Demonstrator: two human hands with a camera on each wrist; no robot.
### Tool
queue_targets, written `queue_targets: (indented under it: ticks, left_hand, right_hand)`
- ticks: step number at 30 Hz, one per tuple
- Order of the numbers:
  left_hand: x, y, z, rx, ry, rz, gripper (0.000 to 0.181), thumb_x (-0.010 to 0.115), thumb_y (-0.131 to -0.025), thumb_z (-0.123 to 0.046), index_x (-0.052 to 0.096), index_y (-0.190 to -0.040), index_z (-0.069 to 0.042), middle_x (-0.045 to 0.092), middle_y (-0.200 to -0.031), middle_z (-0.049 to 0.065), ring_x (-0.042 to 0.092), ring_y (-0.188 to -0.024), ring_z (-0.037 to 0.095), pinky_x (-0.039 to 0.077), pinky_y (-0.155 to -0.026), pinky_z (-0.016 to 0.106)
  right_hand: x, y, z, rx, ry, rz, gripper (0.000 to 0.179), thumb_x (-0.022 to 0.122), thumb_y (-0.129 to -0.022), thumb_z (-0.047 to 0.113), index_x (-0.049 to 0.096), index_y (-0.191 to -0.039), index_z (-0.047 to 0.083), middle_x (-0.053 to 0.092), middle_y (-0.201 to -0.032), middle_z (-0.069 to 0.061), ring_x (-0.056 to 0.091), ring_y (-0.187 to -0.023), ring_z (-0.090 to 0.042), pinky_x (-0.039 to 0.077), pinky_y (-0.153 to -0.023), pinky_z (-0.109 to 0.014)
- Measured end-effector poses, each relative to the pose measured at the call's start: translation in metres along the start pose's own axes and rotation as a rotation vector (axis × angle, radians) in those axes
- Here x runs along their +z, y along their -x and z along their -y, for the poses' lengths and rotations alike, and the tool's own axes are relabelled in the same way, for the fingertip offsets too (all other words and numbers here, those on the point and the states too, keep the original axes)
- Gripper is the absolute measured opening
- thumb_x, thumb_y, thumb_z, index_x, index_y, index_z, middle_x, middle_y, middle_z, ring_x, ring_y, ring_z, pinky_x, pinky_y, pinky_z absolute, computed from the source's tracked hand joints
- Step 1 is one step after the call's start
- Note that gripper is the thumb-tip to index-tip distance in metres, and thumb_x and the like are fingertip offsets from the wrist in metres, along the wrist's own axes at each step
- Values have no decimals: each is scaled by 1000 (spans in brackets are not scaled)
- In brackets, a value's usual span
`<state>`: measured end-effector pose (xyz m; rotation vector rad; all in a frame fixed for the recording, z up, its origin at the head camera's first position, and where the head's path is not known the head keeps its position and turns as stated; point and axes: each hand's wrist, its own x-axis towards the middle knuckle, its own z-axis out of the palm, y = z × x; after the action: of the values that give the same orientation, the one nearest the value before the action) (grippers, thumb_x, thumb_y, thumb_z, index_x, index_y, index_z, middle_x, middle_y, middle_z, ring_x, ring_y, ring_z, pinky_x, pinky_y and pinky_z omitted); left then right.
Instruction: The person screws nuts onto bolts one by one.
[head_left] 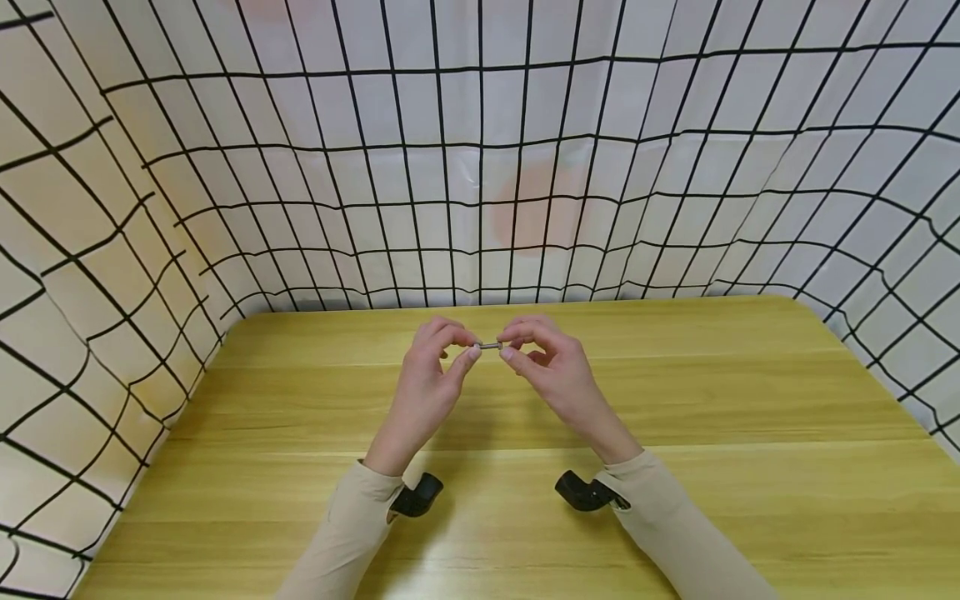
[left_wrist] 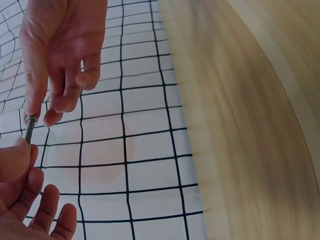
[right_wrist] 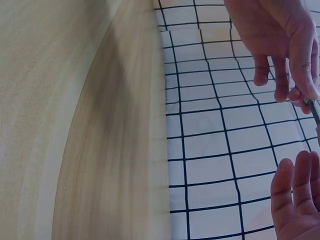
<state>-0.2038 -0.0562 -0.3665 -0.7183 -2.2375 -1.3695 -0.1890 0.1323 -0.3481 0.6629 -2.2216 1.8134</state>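
A small, thin metal bolt is held level above the table between both hands. My left hand pinches its left end between thumb and index finger. The tip of the right end is pinched by the thumb and index finger of my right hand. From the left wrist, the grey shank of the bolt shows between the fingertips, with a wider piece at the right-hand end. In the right wrist view, threads are visible on the bolt, partly cut off by the frame. The fingertips cover both ends.
Below the hands lies a wooden table with light planks. A white sheet with a black grid net stands behind it and along both sides. Black wrist cameras are strapped at the left cuff and the right cuff.
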Motion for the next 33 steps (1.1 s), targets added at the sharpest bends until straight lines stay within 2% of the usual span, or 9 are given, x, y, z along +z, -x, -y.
queue_targets:
  ticks: [6, 9, 13, 22, 26, 29, 33]
  left_hand:
    - [1, 0, -1, 1, 17, 2, 5, 67, -94, -9, 67, -93, -4, 59, -100, 0, 49, -100, 16, 42, -80, 49]
    - [1, 0, -2, -9, 26, 15, 4, 67, -94, -8, 67, -93, -5, 58, -100, -1, 48, -100, 14, 43, -81, 49]
    - [2, 1, -4, -10, 39, 25, 3, 66, -94, -8, 67, -94, -5, 58, -100, -2, 47, -100, 14, 42, -81, 47]
    - [4, 0, -5, -2, 32, 28, 5, 65, -95, -9, 67, -96, -4, 57, -100, -2, 47, -99, 15, 43, -81, 49]
    - [3, 0, -4, 8, 22, 17, 5, 65, -95, -9, 67, -96, -4, 58, -101, -1, 48, -101, 16, 42, -80, 49]
    - [3, 0, -4, 21, 13, -3, 3, 66, -94, -6, 67, -96, -4, 59, -102, 1, 49, -101, 18, 42, -79, 46]
    - [2, 0, -2, 29, 1, -25, 4, 67, -93, -3, 67, -96, -6, 59, -101, 1, 50, -101, 18, 41, -77, 39]
  right_hand:
    - [1, 0, 0, 32, -28, 5, 11, 62, -96, 2, 65, -104, -5, 56, -113, -15, 51, -88, -27, 48, -67, -26]
    - [1, 0, 0, 40, -34, -1, 9, 61, -97, 2, 65, -99, -6, 57, -113, -19, 52, -95, -27, 50, -68, -30]
    - [1, 0, -1, 52, -29, -12, 10, 60, -97, 3, 65, -93, -5, 58, -109, -19, 54, -103, -24, 52, -69, -38]
    - [1, -1, -3, 46, -18, -19, 17, 57, -100, 5, 66, -92, -7, 59, -99, -14, 55, -91, -23, 52, -69, -39]
    - [-1, -3, -18, 53, -32, -22, 19, 54, -102, 10, 66, -100, -5, 60, -99, -17, 55, -92, -32, 52, -70, -34]
    - [-3, -4, -29, 56, -63, -24, 18, 57, -101, 12, 65, -113, 1, 62, -109, -15, 56, -95, -33, 52, -70, -32]
    - [-5, -4, -30, 13, -54, -13, 28, 67, -95, 12, 63, -123, 11, 59, -123, -4, 57, -99, -26, 52, -73, -32]
